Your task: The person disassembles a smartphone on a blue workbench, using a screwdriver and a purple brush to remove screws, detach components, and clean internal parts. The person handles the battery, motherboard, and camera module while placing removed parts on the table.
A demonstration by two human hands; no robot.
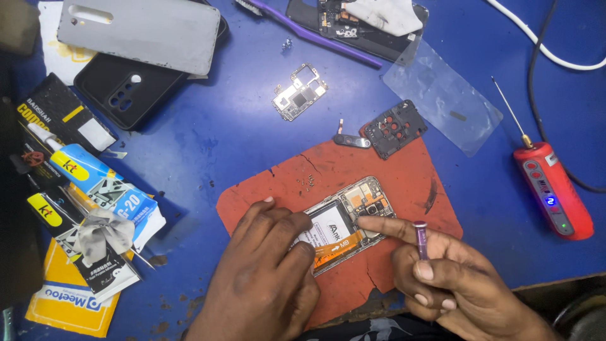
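Blue bench, red mat (pixel 404 173): left hand (pixel 268 265) presses flat on the opened phone (pixel 344 224) while right hand (pixel 454 275), gripping a purple screwdriver (pixel 420 239), points its forefinger at it.

A blue surface (pixel 208 132) fills nearly the whole view, its paint scuffed and speckled with dark marks and chipped spots near the lower left. Light falls evenly, with soft shadows. The near edge at the lower right drops into darkness.
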